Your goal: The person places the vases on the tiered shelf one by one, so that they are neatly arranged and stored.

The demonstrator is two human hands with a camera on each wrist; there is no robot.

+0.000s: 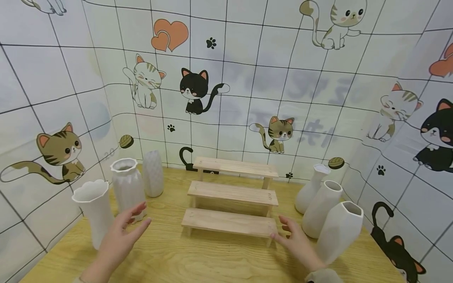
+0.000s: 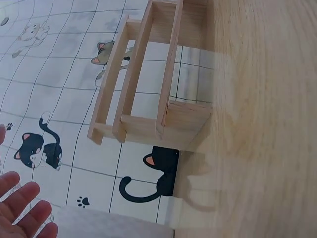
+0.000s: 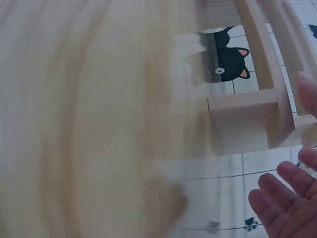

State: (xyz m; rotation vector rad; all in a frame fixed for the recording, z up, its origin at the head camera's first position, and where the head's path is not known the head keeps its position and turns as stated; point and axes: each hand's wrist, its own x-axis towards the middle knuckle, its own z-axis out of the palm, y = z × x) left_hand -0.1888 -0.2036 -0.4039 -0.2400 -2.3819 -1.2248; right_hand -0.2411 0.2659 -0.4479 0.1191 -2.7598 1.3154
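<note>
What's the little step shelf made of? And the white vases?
The step shelf looks like plain, unpainted wood: its pale boards show grain lines. The white vases look like ceramic with a smooth, maybe matte finish, because they're evenly white and stiffly shaped. Plastic could look similar, so I can't be sure.

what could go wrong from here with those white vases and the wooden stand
The left hand appears close to the flared vase at front left, so a sideways sweep might tip it. The three white vases on the right stand close together; bumping one could knock its neighbour. The right hand is beside the wooden stand's right end, so a careless push might shift it.
</note>
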